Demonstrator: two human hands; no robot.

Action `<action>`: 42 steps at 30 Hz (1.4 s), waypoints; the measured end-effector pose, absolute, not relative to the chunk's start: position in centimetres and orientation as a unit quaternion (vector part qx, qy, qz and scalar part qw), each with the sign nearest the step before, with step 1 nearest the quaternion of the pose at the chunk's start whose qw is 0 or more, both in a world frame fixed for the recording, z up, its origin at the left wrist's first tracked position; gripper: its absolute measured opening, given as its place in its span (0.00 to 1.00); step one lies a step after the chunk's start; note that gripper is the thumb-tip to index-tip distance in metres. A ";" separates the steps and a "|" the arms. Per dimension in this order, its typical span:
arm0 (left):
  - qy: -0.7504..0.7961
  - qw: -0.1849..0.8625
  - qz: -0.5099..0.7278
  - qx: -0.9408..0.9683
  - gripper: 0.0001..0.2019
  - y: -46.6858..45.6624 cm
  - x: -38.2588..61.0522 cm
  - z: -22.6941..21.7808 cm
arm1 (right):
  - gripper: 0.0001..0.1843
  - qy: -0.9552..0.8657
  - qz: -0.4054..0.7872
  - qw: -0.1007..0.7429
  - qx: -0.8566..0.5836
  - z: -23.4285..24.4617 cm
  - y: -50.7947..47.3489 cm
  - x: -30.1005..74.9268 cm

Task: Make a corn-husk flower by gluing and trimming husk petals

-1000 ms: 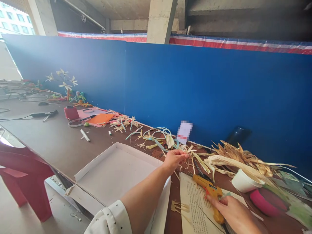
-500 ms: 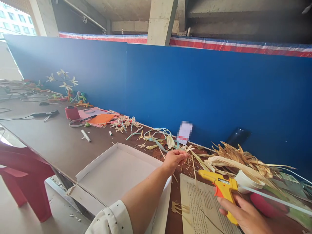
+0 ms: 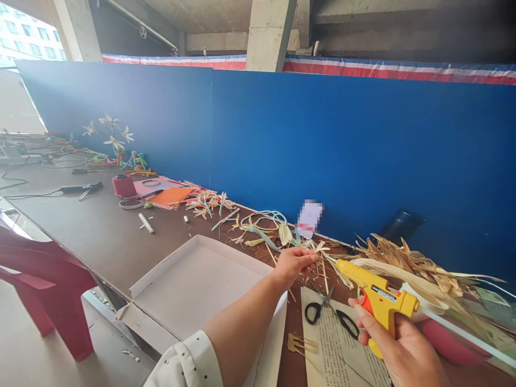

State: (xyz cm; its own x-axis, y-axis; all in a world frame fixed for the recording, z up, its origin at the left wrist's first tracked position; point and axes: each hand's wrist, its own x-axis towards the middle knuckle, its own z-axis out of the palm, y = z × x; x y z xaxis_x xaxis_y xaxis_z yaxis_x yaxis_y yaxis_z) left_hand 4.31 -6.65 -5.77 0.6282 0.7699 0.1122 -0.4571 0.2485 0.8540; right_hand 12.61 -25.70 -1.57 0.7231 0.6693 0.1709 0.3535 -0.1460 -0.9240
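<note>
My left hand point(image 3: 296, 263) is closed in a pinch on a small pale husk flower point(image 3: 320, 247), whose thin petals stick out past the fingertips. My right hand point(image 3: 395, 338) grips a yellow glue gun point(image 3: 373, 282) by its handle, fingers around the red trigger. A long whitish glue stick point(image 3: 467, 333) juts out of the gun's back. The nozzle points left, close to the flower; whether they touch I cannot tell. Below the gun, black-handled scissors point(image 3: 322, 306) lie partly open on a printed sheet point(image 3: 322, 355).
A shallow white box lid point(image 3: 177, 285) lies left of my forearm. Dry corn husks point(image 3: 407, 258) and a white cup point(image 3: 435, 301) are at the right. Along the blue partition point(image 3: 258, 145) lie husk scraps, blue-green strips and orange paper point(image 3: 171, 197). A red chair point(image 3: 52, 290) stands at the left.
My right hand has raised the glue gun, bringing its nozzle near the flower. The scissors show on the sheet, where they did not show before. My left hand keeps its pinch.
</note>
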 end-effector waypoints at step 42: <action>0.167 0.786 0.384 0.456 0.24 -6.9 4.3 -5.4 | 0.28 -0.364 0.112 0.463 -0.800 -2.3 -23.5 11.5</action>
